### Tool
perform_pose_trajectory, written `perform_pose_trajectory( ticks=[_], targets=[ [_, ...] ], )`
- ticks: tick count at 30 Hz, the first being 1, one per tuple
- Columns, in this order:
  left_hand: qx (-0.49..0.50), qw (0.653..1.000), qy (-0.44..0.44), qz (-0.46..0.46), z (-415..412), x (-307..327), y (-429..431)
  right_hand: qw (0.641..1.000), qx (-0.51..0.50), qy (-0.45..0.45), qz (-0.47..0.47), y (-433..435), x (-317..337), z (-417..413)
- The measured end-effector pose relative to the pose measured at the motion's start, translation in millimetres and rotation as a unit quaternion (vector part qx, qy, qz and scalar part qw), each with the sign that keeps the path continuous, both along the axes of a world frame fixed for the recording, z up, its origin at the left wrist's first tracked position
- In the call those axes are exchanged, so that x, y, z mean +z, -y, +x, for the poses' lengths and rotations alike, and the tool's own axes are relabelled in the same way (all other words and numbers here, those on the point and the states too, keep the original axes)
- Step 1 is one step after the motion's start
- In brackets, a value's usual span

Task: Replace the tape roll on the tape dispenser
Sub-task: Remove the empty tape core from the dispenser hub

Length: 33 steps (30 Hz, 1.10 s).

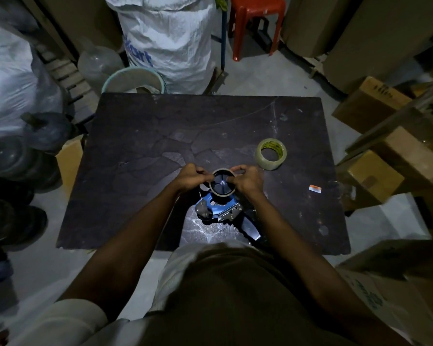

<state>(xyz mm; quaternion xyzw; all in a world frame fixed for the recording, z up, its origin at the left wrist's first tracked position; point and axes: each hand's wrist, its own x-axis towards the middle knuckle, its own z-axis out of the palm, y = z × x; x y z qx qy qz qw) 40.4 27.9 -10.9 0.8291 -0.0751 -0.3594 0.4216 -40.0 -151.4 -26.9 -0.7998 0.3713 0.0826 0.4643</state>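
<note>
A blue tape dispenser lies on the dark table near its front edge, black handle pointing toward me. On its black hub sits an empty brown cardboard core. My left hand grips the core's left rim. My right hand pinches the rim on the right side. A full roll of clear tape lies flat on the table, just beyond and to the right of my right hand.
A small white-and-orange scrap lies on the table at right. Cardboard boxes crowd the right side. A bucket, white sacks and a red stool stand behind the table; dark bottles sit at left.
</note>
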Motion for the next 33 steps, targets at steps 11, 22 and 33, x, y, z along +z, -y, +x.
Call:
perform_pose_trajectory(
  ticks=[11,22,33],
  targets=[
    [0.025,0.996,-0.053,-0.062,-4.8,6.8,-6.8,0.999,-0.001,-0.003,-0.047,-6.8,10.3,4.0],
    [0.111,0.979,-0.095,-0.14,-20.2,9.1,-6.2,0.999,-0.005,0.015,-0.042,-4.1,19.9,1.6],
    [0.14,0.966,-0.083,-0.2,-35.3,12.5,1.5,0.996,0.005,0.015,-0.087,-7.8,34.5,-4.1]
  ],
)
